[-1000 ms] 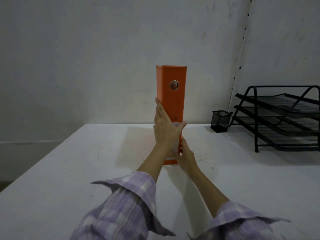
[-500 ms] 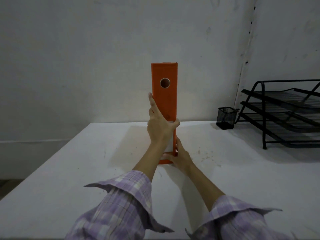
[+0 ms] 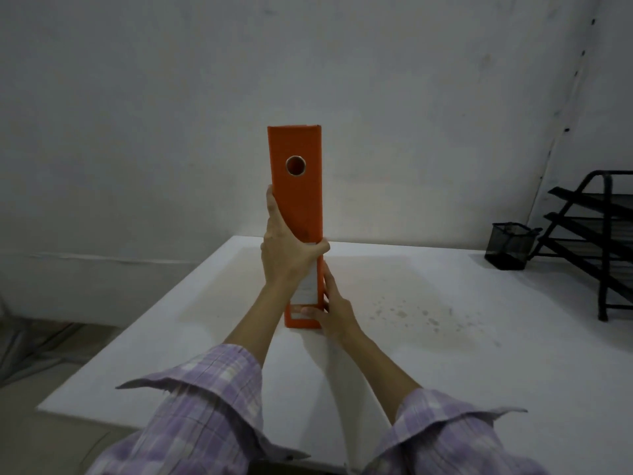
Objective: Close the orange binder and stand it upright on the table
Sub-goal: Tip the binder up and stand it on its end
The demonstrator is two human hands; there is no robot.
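Orange binder point(image 3: 297, 207) stands upright mid-table, spine toward the person. Both hands crowd its near face: left hand point(image 3: 286, 250) wrapped mid-spine, right hand point(image 3: 330, 308) at its base on the right. Table point(image 3: 212, 323) left of the binder bare out to the edge. Right of the binder, bare stained surface, then a black mesh cup point(image 3: 510, 246) and black wire tray rack point(image 3: 596, 234) far right. Wall close behind the binder.
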